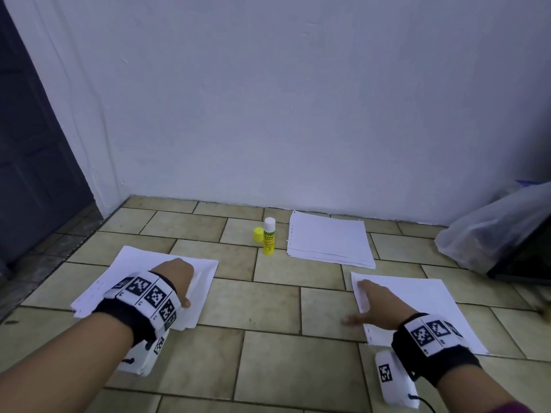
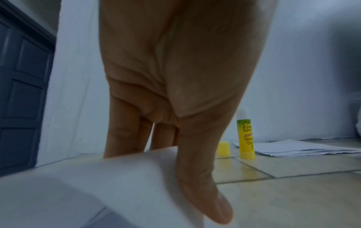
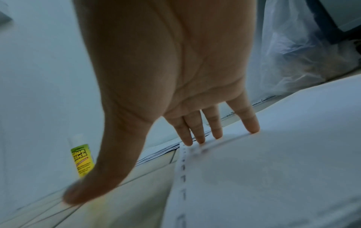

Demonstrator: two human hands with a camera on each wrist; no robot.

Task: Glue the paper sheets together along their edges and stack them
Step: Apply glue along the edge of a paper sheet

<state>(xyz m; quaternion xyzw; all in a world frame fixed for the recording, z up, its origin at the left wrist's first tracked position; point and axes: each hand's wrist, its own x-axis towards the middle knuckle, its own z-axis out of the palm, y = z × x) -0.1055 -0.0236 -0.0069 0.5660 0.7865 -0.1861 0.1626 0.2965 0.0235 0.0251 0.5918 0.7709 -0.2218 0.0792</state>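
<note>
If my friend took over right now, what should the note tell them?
Left hand: pinching the top sheet of the left paper pile.
Right hand: open, fingers flat on the single sheet.
Glue stick stands uncapped, cap beside it, next to the far paper stack.
Done: cap off, sheet laid out.
Left: whether glue is on, I cannot tell; join and stack.

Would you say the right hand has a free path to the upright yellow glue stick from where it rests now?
Probably yes: the right hand holds nothing, and only bare tiled floor lies between it and the uncapped yellow glue stick.
</note>
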